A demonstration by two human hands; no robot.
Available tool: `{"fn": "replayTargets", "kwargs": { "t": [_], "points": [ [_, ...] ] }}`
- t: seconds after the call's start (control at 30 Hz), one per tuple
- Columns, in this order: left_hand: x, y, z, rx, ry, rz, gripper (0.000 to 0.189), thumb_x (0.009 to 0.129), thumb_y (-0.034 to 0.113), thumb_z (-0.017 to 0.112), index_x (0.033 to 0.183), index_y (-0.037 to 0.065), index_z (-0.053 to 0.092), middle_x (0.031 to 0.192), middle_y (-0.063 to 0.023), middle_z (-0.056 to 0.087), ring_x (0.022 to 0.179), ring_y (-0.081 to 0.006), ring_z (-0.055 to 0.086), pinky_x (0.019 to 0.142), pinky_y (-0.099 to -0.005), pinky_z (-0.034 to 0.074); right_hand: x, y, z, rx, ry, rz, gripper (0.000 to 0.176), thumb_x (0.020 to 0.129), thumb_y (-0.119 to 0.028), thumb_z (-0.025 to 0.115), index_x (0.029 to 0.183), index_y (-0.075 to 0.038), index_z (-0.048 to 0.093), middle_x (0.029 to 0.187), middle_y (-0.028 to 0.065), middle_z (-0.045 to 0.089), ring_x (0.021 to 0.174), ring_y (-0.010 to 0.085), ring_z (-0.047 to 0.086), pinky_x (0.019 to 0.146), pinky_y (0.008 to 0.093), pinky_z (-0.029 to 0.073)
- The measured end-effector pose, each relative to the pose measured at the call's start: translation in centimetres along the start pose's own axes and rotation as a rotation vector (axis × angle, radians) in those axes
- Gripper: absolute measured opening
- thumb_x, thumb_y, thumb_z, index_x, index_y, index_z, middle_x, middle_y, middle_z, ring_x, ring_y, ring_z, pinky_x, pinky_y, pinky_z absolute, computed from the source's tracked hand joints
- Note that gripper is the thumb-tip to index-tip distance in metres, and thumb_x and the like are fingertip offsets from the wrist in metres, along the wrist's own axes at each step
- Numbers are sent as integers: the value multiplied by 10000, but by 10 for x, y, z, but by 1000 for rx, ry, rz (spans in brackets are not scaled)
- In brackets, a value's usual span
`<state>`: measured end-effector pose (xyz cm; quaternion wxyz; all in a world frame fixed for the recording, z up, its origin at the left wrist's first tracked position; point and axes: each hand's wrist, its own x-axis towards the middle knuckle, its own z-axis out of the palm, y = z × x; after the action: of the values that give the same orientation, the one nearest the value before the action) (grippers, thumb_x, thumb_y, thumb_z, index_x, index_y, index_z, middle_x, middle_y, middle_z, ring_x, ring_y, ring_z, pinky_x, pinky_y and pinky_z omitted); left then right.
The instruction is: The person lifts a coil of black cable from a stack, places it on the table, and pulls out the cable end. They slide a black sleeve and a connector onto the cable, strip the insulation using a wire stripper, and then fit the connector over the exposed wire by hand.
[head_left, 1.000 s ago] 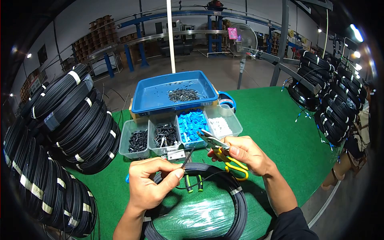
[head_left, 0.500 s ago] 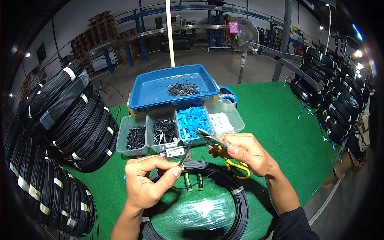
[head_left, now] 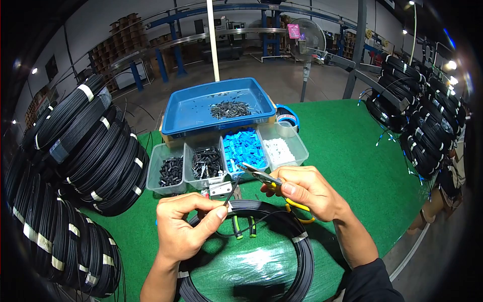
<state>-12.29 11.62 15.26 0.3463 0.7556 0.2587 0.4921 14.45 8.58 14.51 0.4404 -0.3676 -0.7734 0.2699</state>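
Note:
My left hand pinches a thin black cable near its end, which points up. My right hand is closed around a metal tool with yellow handles; its jaws point left, above the cable end and apart from it. Beneath both hands a coil of black cable lies on the green table. Inside the coil's upper part are two green-and-black handles. A small metal block sits just behind my left hand.
Clear bins hold black parts, darker mixed parts, blue connectors and white pieces. Behind them stands a blue tray. Large cable coils are stacked at left, more coils at right.
The tool in my right hand has shifted slightly left and its jaws look lower and flatter. My left hand keeps the cable in nearly the same place.

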Motion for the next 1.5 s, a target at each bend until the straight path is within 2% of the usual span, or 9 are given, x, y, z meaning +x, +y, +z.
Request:
{"fn": "replayTargets", "kwargs": {
  "t": [0.53,1.03,1.1,1.23,1.43,1.5],
  "points": [
    [-2,0,3,-19,37,-44,89,812,77,769,832,-9,756,694,-70,700,584,-86,596,551,-232,451,0,-3,3,-10,4,-19,425,1033,-338,447,807,15,518,717,130,506,687,290,498,674,396,406],
    [-2,-1,3,-30,35,-48,89,810,70,769,829,-15,754,691,-62,697,580,-77,583,545,-229,447,1,-4,3,-73,14,-27,426,1029,-314,472,750,7,452,684,135,463,641,297,464,635,404,391],
    [-2,-1,4,-32,37,-53,88,809,70,769,830,-15,755,693,-63,698,580,-77,583,546,-228,447,1,-5,1,-147,-19,-6,472,1026,-359,436,771,25,540,794,144,622,686,244,563,652,356,456],
    [-1,0,4,-30,45,-54,81,810,62,763,831,-15,755,693,-60,700,582,-74,586,546,-225,448,1,-5,1,-146,-23,16,472,1027,-358,440,745,15,512,774,138,619,668,246,557,643,354,453],
    [-1,0,4,-24,45,-65,76,809,59,760,828,-16,756,689,-53,699,583,-68,582,545,-221,446,1,-5,4,-145,-6,16,443,1023,-323,468,723,2,472,733,131,585,668,241,566,637,356,454],
    [-1,0,4,-25,47,-59,77,809,59,761,826,-15,756,689,-52,698,582,-67,580,545,-220,445,1,-6,7,-62,39,5,423,1021,-302,492,726,-5,433,658,122,432,616,281,437,613,394,373]
  ]
}}
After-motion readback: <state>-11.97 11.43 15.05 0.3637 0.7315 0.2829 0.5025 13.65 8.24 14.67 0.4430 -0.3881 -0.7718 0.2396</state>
